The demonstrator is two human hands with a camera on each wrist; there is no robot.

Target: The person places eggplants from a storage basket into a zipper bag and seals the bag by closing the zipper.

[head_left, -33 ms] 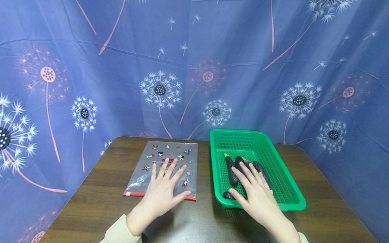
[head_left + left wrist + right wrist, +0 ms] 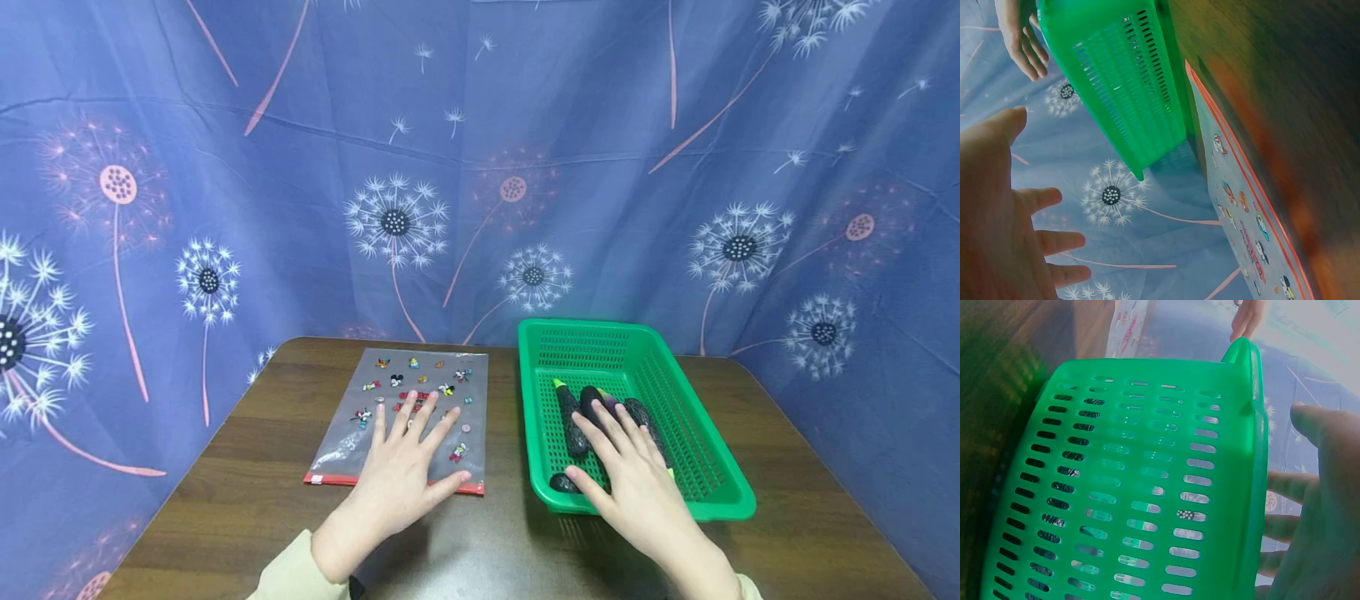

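My left hand (image 2: 402,467) is held with fingers spread over a flat zip bag (image 2: 348,442), apart from it in the left wrist view. The bag is see-through, printed with small cartoon figures, and has a red slider strip along its near edge. On the right, my right hand (image 2: 637,483) hovers with straight, spread fingers over a green plastic basket (image 2: 720,483). Inside lie several dark, elongated vegetable-like things, among them a black one with a green tip (image 2: 572,421) and a bumpy dark one (image 2: 643,417). My right hand partly hides them.
Both the bag and the basket stand on a brown wooden table (image 2: 247,450). Behind the table and along its sides hangs a blue cloth (image 2: 600,208) with dandelion prints. The basket's slotted wall (image 2: 1122,462) rises beside the bag, with a strip of table between.
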